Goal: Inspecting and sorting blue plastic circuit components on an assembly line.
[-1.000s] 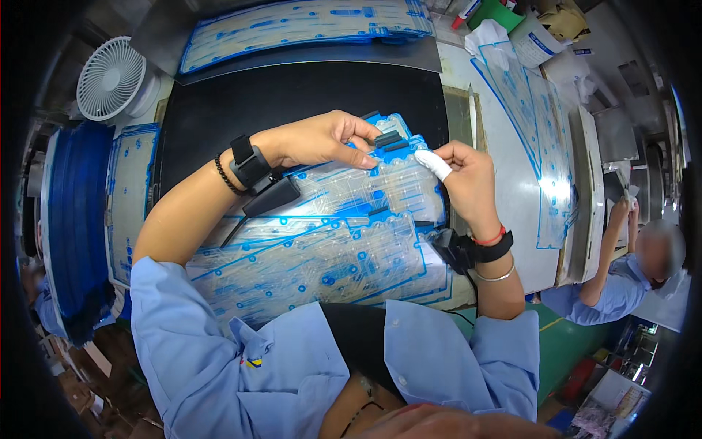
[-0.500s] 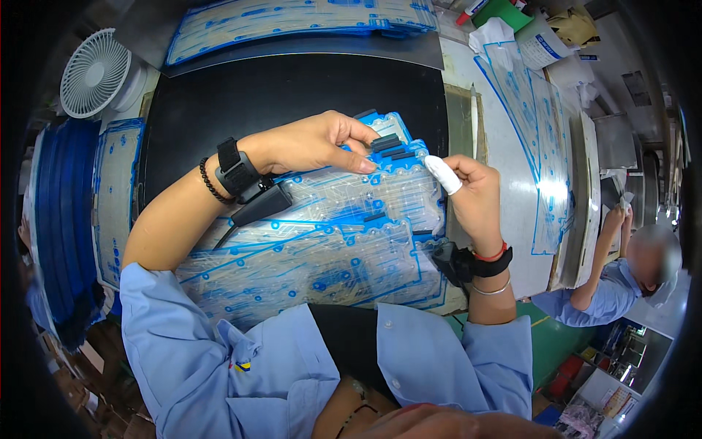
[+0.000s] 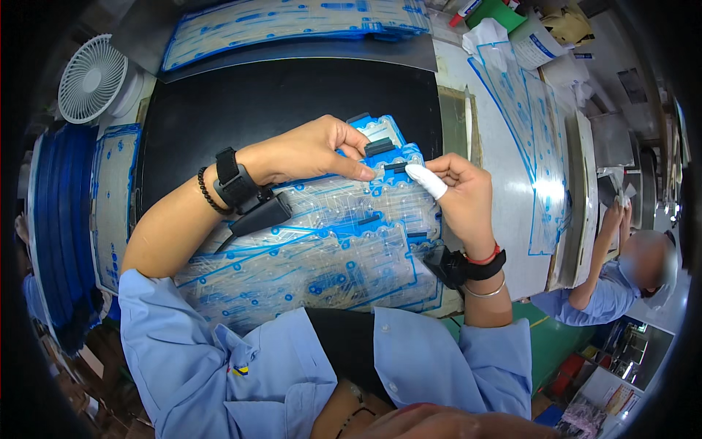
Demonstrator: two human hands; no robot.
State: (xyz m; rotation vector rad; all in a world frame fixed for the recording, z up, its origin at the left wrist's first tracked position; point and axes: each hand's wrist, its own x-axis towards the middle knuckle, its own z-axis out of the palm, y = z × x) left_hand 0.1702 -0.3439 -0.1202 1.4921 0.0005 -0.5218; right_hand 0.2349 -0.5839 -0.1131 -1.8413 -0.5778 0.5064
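Note:
Clear flexible circuit sheets (image 3: 344, 267) with blue edges and fine printed lines lie stacked and overlapping in front of me. My left hand (image 3: 329, 150) closes its thumb and fingers on the blue tab end of the upper circuit sheet (image 3: 322, 194). Just right of those fingers, black strips (image 3: 379, 147) sit across the tab ends. My right hand (image 3: 464, 194) pinches the tab's right edge, its thumb in a white finger cot (image 3: 426, 181) beside a lower black strip (image 3: 395, 167). The right fingertips are partly hidden.
Beyond my hands spreads a black work mat (image 3: 285, 91), with a pile of circuit sheets (image 3: 292, 29) behind it. A white fan (image 3: 91, 79) stands at far left. More sheets (image 3: 545, 157) lie on the right. A co-worker (image 3: 607, 271) is at far right.
My right hand has shifted slightly left, bringing its covered thumb onto the tab beside the black strip. The strips at the tab lie differently. My left hand keeps its hold.

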